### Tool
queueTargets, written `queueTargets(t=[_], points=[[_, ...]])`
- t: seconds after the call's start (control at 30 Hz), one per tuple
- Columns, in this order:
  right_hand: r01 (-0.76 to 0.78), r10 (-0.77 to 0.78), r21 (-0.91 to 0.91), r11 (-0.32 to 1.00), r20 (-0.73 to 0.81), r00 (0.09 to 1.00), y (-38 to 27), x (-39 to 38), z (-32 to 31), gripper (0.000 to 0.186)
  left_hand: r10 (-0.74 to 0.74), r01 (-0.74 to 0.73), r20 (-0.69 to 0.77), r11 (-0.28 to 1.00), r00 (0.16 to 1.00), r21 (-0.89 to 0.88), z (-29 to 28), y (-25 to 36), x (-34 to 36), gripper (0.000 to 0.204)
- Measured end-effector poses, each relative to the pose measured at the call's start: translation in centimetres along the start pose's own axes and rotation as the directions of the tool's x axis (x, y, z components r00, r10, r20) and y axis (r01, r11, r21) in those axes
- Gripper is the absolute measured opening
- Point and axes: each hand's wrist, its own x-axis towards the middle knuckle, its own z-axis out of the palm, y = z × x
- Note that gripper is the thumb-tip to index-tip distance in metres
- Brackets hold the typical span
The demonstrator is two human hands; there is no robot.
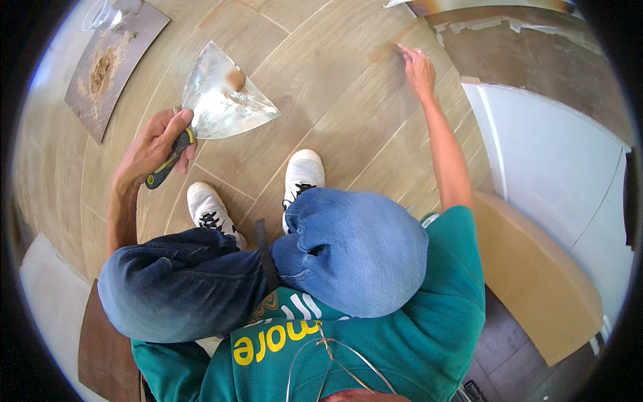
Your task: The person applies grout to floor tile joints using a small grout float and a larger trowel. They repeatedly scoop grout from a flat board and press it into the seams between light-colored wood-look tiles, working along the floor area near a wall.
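My left hand [155, 146] is closed round the black and yellow handle of a wide putty knife [207, 110]. The blade is a broad, shiny, fan-shaped metal sheet held above the floor. A lump of brown filler [235, 80] sits on it, with pale smears below. Stretched far out to the right, my right hand [420, 72] is low over the wood-look plank floor [321, 87]. Its fingers are bunched, their tips beside a brown smear [392, 51] along a plank joint. Anything pinched in them is too small to make out.
A brown board [127, 60] at the far left carries a heap of tan powder [103, 70] and a clear plastic cup [100, 15]. White panels [542, 141] and a tan board [529, 268] stand along the right. My white shoes [303, 171] are on the planks.
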Motion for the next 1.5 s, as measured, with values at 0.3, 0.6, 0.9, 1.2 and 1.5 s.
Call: queueTargets(t=[0.3,0.6,0.9,1.2,1.5], points=[[0.08,-0.078,-0.067,0.995,0.034,0.996,-8.1,-4.8,2.4,0.033,0.055,-0.057,0.051,0.998,0.997,0.042,-0.5,-1.1,1.3,0.052],[0.076,-0.035,0.787,0.613,-0.069,0.997,-24.3,-10.7,-11.5,0.029,0.061,-0.05,0.221,0.997,0.973,-0.056,0.0,-2.0,2.2,0.051],[0.7,-0.555,0.361,0.616,-0.431,0.711,-28.8,-10.1,-14.8,0.037,0.131,-0.125,0.334,0.991,0.933,-0.04,0.9,1.3,0.7,0.054],[0.611,-0.59,0.239,0.754,-0.161,0.791,-24.6,-9.0,-17.8,0.053,0.1,-0.134,0.238,0.982,0.966,0.133,0.9,0.2,0.9,0.055],[0.68,-0.685,0.082,0.729,0.077,0.725,-27.5,-9.4,-19.7,0.047,0.097,-0.156,0.242,0.958,0.966,0.239,2.2,1.1,2.3,0.052]])
